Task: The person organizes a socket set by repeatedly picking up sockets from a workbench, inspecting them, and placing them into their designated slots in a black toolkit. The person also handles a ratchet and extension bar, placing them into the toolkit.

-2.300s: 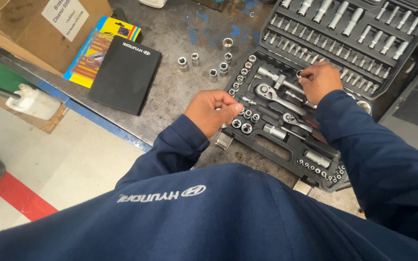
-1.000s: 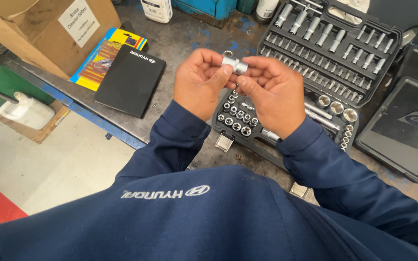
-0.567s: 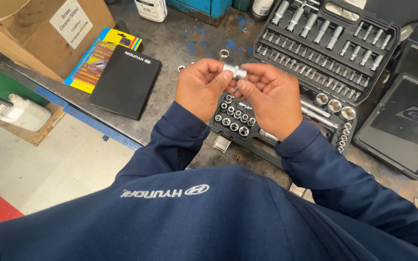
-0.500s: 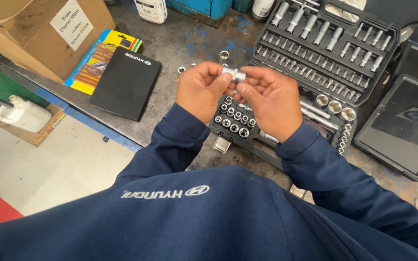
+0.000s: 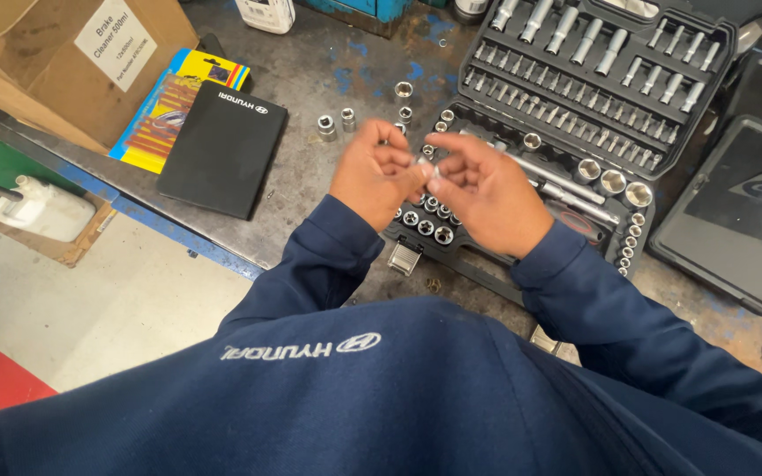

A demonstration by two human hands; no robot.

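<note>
Workbench [image 5: 310,211] of scuffed grey metal carries an open black socket set case [image 5: 575,115], its lid rows filled with long sockets and its lower tray holding a ratchet handle and rows of short sockets; a cardboard box [image 5: 37,62] sits at the far left edge, a black booklet [image 5: 222,150] lies beside it over a yellow packet, and a closed dark case [image 5: 743,211] rests to the right; several loose sockets [image 5: 346,119] stand on the bare metal between booklet and case. Left hand [image 5: 374,176] and right hand [image 5: 491,198] meet just above the lower tray, fingers curled nearly shut, fingertips of both pinching one small chrome socket [image 5: 427,167] between them; motion blur hides the exact grip. Risk, as judged: a light fingertip hold on smooth chrome could slip; the piece might drop among the tray rows or roll off the bench edge to the floor.
</note>
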